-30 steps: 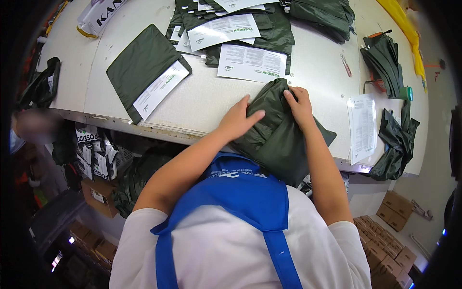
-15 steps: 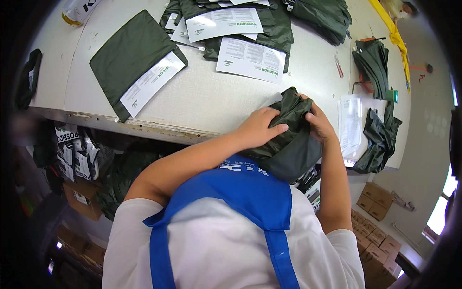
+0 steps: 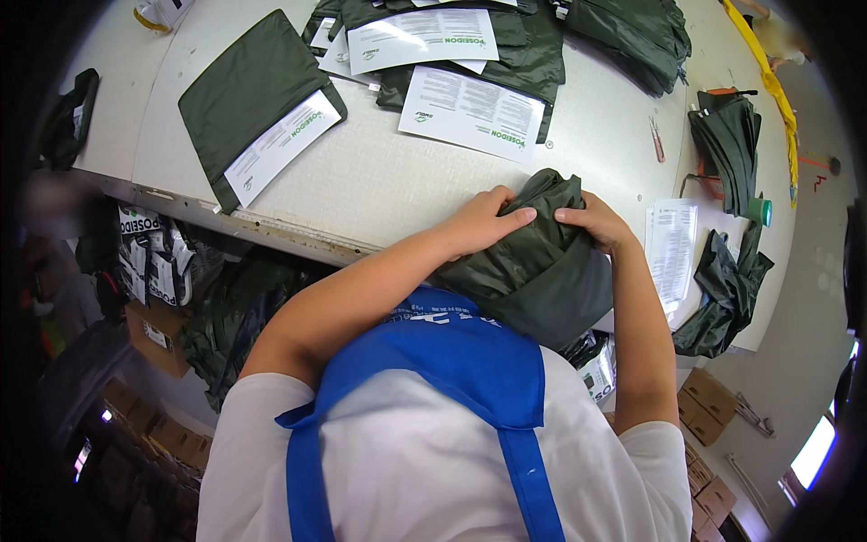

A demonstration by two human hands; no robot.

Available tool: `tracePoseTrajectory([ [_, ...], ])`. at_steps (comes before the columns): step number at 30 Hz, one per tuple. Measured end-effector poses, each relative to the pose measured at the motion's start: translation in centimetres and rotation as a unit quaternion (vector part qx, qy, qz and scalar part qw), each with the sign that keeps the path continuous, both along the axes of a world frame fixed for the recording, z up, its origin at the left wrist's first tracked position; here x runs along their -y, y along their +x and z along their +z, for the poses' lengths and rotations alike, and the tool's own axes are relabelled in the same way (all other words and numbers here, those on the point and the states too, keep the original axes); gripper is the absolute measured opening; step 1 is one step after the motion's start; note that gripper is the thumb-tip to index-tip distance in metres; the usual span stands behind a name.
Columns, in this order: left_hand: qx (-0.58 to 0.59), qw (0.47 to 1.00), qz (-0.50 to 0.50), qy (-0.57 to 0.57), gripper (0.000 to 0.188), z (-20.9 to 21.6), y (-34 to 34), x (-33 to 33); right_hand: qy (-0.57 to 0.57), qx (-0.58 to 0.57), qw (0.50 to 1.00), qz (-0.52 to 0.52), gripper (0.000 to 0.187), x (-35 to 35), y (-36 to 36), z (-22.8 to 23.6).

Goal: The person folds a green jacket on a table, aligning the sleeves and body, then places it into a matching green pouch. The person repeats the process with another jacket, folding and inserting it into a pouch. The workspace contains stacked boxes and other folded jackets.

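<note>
A dark green bundle of thin, shiny fabric (image 3: 524,257) is bunched up against my apron at the table's front edge. Its lower right part is a smoother, matte dark green panel (image 3: 564,303), like the side of a pouch. My left hand (image 3: 488,224) is closed on the bundle's left side, thumb on top. On the right side my right hand (image 3: 598,221) grips it, thumb on the front and the other fingers hidden behind. To the left lies a flat dark green pouch (image 3: 257,95) with a white printed card (image 3: 282,149) along its lower edge.
Several dark green pouches (image 3: 528,54) with white cards (image 3: 474,108) are heaped at the far middle. More green fabric (image 3: 623,41) lies beyond. At the right are small red-handled snips (image 3: 657,140), printed sheets (image 3: 670,248) and crumpled green fabric (image 3: 722,298). Packed bags (image 3: 158,262) sit under the table.
My right thumb has come over onto the front of the bundle, and the fabric's top is gathered closer between my hands. The white piece behind the bundle no longer shows.
</note>
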State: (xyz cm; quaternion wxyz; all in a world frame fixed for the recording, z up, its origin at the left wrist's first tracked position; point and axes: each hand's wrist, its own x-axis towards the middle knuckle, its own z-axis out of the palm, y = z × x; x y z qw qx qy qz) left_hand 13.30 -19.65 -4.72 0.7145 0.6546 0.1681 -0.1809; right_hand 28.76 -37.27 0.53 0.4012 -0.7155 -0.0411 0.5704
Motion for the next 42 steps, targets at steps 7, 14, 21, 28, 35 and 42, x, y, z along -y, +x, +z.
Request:
tracePoseTrajectory([
  [7,0.324,0.933,0.008,0.157,0.067,9.2,2.6,-1.9,0.054,0.421,0.903,0.071,0.045,0.4,0.1,10.3],
  [14,0.657,0.653,-0.035,0.374,0.072,17.1,1.7,3.0,0.189,0.711,0.676,-0.037,0.016,10.9,-7.0,12.8],
  [21,0.457,0.71,-0.324,0.427,0.063,1.3,-0.6,6.7,-0.192,0.602,0.774,0.031,0.059,16.0,-12.8,-0.2],
  [28,0.485,0.71,-0.242,0.449,0.044,3.3,-0.4,6.7,0.012,0.671,0.742,0.003,0.041,8.4,-17.5,1.2],
  [35,0.53,0.698,-0.189,0.444,0.028,3.0,1.8,5.1,-0.208,0.507,0.831,0.093,0.048,3.7,-14.5,0.9],
  [42,0.602,0.683,-0.194,0.365,0.027,2.5,1.7,6.5,-0.228,0.66,0.711,0.078,0.066,7.0,-11.8,-3.1],
])
